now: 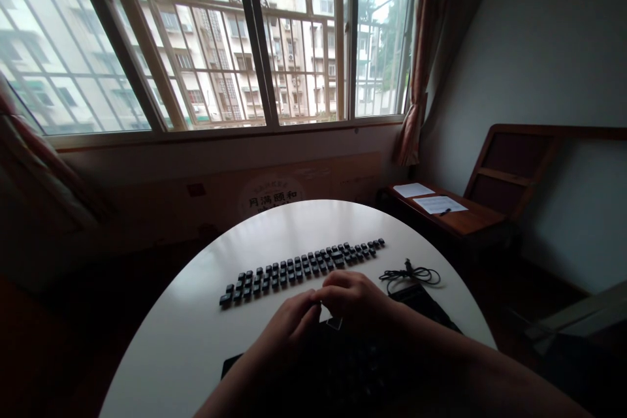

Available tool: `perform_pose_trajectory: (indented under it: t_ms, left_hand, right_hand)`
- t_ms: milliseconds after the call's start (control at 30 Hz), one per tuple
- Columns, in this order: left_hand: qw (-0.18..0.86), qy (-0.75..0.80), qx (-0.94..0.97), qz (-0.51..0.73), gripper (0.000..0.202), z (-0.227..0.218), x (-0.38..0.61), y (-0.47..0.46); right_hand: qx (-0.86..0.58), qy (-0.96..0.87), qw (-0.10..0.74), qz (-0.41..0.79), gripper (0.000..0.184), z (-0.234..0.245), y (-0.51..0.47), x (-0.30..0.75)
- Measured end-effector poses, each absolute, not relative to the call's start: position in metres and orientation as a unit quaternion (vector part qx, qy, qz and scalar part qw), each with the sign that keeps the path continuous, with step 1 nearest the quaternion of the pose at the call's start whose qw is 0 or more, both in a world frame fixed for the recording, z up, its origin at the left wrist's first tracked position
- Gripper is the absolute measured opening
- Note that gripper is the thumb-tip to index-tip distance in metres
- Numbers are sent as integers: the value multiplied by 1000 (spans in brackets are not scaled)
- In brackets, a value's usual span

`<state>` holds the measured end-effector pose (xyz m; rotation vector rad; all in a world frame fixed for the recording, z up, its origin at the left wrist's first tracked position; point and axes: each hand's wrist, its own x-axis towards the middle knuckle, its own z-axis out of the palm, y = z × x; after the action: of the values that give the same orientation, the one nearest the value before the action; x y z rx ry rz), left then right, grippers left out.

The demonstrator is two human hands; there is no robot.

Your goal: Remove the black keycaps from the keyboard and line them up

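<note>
My left hand and my right hand meet at the fingertips above the front of the round white table. Both are closed in a pinch, and whatever lies between the fingers is too small and dark to make out. A thin pale outline, perhaps a wire loop, shows just beneath my right hand. Below them lies a dark keyboard, largely hidden by my arms and deep shadow. Just beyond the hands, loose black keycaps stand in several slanting rows.
A coiled black cable with its plug lies right of the keycaps on the white table. Papers and a pen rest on a low wooden bench at right. Beyond the table is a barred window with curtains.
</note>
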<state>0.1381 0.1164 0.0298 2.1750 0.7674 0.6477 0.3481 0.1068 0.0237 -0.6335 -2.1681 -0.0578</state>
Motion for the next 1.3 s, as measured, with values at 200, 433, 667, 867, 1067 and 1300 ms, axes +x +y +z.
perform_pose_trajectory:
  t_ms: [200,433,667,867,1067,1300]
  left_hand:
    - [364,300,842,261,39,24,139,119]
    - [377,283,844,254,38,30,141,118]
    - [314,355,865,167,43,36,141,114]
    - [268,341,895,106,43,40,145,111]
    - [259,336,900,96,41,42,147,111]
    - [254,335,903,91,41,44,147,109]
  right_hand:
    - [-247,-871,424,-38,18,26,108,351]
    - [-265,-892,364,-49,22,34,109,353]
    - [-366,-847,385,27,14,61,114,402]
    - [-594,-751,271,104,17,40,155,492]
    - [-650,-713,206,164,19,-2,182,529]
    - [-663,-700,182,193,23,-14,188,528]
